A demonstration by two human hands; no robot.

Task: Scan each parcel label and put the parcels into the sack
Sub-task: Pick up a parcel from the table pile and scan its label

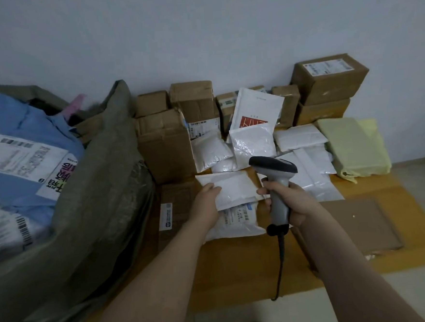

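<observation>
My left hand (205, 201) grips the left edge of a white padded parcel (236, 188), with its plain side up. Under it lies another white parcel (238, 220) with a barcode label facing up. My right hand (288, 202) holds a grey handheld scanner (275, 181) by its handle, head pointing left over the held parcel, cable hanging down. The grey-green sack (102, 183) stands open at the left, with a blue parcel (17, 154) and other labelled bags inside.
Several brown cardboard boxes (326, 80) are stacked along the wall behind. White bags (253, 143) and a pale yellow bag (353, 146) lie among them. Flattened cardboard (239, 267) covers the floor, with a flat brown box (357, 226) at right.
</observation>
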